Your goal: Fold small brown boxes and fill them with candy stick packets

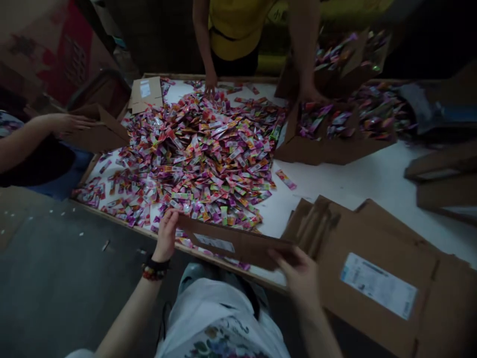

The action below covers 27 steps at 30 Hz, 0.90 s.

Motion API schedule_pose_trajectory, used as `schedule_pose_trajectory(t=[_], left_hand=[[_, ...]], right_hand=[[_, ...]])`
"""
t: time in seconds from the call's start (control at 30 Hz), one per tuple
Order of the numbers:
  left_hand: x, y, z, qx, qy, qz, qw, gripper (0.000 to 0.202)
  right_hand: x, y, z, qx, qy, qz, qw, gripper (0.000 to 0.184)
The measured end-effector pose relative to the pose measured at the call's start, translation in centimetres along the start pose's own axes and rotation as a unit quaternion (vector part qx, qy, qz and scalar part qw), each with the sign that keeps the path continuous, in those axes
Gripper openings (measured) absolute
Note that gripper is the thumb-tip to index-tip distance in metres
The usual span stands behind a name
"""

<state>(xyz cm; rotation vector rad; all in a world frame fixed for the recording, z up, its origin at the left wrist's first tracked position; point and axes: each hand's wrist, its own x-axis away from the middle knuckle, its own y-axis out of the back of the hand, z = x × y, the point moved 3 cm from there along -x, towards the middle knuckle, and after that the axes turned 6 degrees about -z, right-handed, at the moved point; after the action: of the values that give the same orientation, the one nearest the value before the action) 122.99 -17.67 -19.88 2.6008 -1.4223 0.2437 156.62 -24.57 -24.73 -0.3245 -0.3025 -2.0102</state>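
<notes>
Between my two hands is a brown cardboard box (253, 247), held on edge over the near rim of the table, a white label on its side. At its left end my left hand (169, 231) is closed around the cardboard. My right hand (298, 271) grips the right end, thumb on the near side, and is a little blurred. Just beyond the box spreads a large heap of small colourful wrapped packets (208, 154). To the right of my right hand lies a stack of flattened cardboard boxes (372, 248), the top one labelled.
Across the white table (335, 179), a co-worker in yellow (234, 30) reaches into the packets and an open box (331, 149). Another person's hand (70, 124) at left holds an open carton (100, 134). More cartons (447, 184) stand at right.
</notes>
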Motion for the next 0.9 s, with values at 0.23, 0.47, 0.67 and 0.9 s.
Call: schedule_pose_trajectory(t=[0.23,0.47,0.67,0.9], left_hand=[[-4.1,7.0,2.0,-0.030,-0.002,-0.013,0.999,0.030],[-6.4,9.4,1.4,-0.095,-0.030,-0.077,0.992,0.025],[-6.4,11.2,0.7,-0.298,-0.002,0.021,0.954,0.048],[-4.9,11.1,-1.4,-0.440,0.012,0.056,0.896,0.060]], right_hand=[[2.5,-15.1,-1.5,-0.150,-0.114,-0.052,0.981,0.045],[4.1,-15.5,-1.7,-0.025,0.023,0.035,0.999,0.042],[4.0,-15.4,-3.8,0.050,0.082,0.186,0.978,0.057],[2.3,-15.1,-2.1,0.105,0.106,0.248,0.957,0.066]])
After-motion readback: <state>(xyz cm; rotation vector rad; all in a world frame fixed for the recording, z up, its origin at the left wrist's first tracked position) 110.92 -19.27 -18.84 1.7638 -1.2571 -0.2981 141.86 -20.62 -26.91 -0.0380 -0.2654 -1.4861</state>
